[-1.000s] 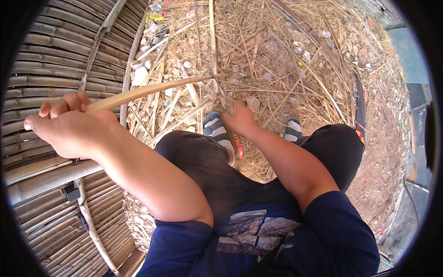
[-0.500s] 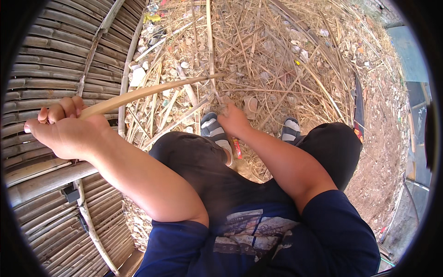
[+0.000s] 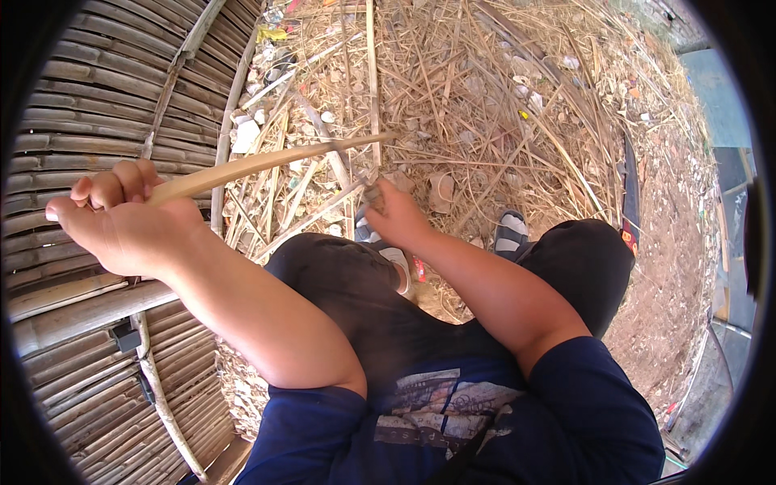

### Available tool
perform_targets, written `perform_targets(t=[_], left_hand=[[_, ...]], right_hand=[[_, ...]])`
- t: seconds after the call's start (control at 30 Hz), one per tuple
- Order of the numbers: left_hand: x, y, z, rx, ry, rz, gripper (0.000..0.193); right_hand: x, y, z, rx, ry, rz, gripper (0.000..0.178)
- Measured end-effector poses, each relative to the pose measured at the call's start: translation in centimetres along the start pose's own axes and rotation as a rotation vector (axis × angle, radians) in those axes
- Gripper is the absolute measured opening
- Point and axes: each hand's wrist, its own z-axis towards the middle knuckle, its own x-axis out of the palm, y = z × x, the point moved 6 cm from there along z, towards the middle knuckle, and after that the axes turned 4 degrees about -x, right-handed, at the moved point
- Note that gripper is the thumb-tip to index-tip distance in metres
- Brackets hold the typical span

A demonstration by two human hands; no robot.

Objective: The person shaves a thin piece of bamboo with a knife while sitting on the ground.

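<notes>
My left hand (image 3: pixel 133 210) is curled round the thick end of a pale, slightly curved bamboo strip (image 3: pixel 242 168). The strip reaches rightward across the front of me, and its thinner, browner tip is over the littered ground. Closed on the short handle of a knife (image 3: pixel 372 195) is my right hand (image 3: pixel 398 214), below the strip's far end. The knife's thin blade slants up and left toward the strip and seems to meet it near its outer third. Blur hides most of the blade, so I cannot tell whether it cuts in.
A slatted bamboo wall (image 3: pixel 89 153) rises close on my left. Dry bamboo splints (image 3: pixel 453 97), straw and scraps cover the ground ahead. My sandalled foot (image 3: pixel 511 234) and bent knees are beneath my arms. A dark long blade-like object (image 3: pixel 629 186) lies at right.
My right hand has come up and slightly left with the knife, nearer the bamboo strip. My left hand keeps its grip, almost unmoved.
</notes>
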Motion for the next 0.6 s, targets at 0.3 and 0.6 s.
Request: perform_targets(t=[0.3,0.6], left_hand=[[-0.2,0.8,0.9,-0.055,0.109,-0.116,0.040],[0.7,1.3,0.9,-0.247,0.697,-0.376,0.047]], right_hand=[[-0.3,3.9,0.5,-0.087,0.049,-0.038,0.034],[-0.9,-2.1,0.1,0.089,-0.109,-0.120,0.043]])
